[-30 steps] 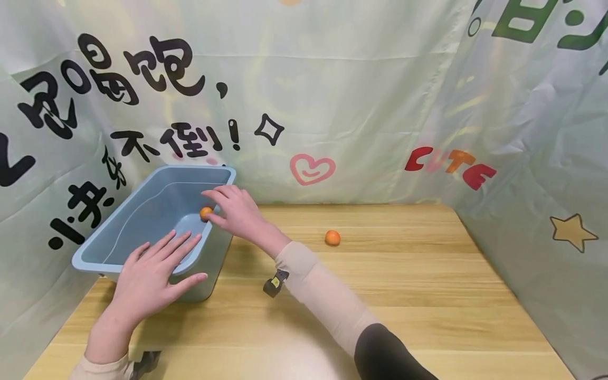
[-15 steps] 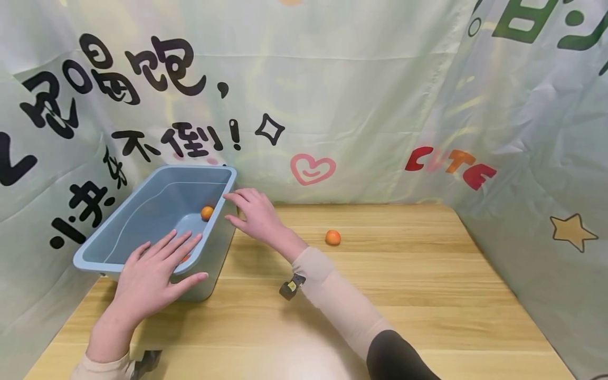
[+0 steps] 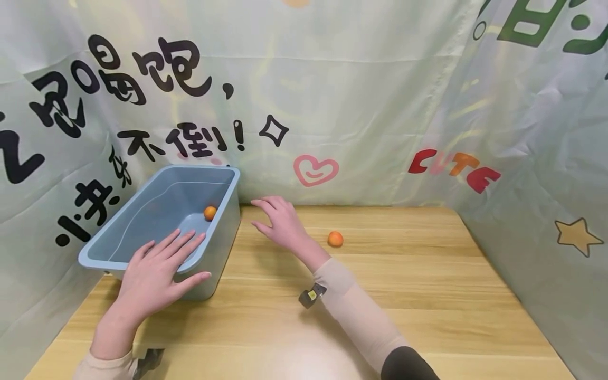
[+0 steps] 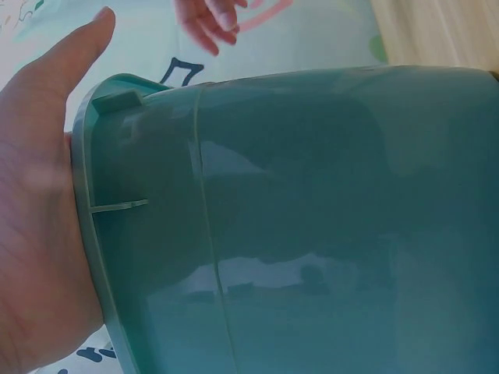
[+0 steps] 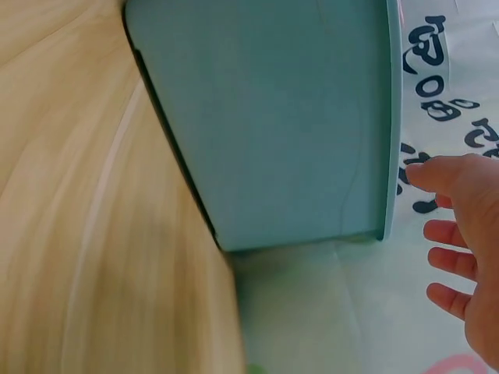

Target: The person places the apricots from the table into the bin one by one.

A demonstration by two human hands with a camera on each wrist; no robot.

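Observation:
My left hand (image 3: 159,269) lies with straight fingers over the near rim of a blue plastic bin (image 3: 227,227), its thumb out to the right. In the left wrist view that hand (image 4: 47,210) is against the bin's rim. Inside the bin, by the right wall, is a small orange ball (image 3: 210,213), perhaps a mandarin. My right hand (image 3: 285,224) hovers between the bin and a second small orange ball (image 3: 335,239) on the table. Its fingers are relaxed and hold nothing. The right wrist view shows this hand (image 5: 475,241) apart from the bin wall. My left fingers hide part of the bin's inside.
The wooden table (image 3: 404,285) spreads to the right of the bin. Behind and on both sides hangs a pale printed cloth (image 3: 370,116) with dark lettering, a heart and a star. A small dark wrist camera (image 3: 312,295) sits on my right sleeve.
My right hand has moved right, from over the bin's right rim to above the table. Half a second ago another orange patch showed beneath my left fingers; it is hidden now. My left hand stays put.

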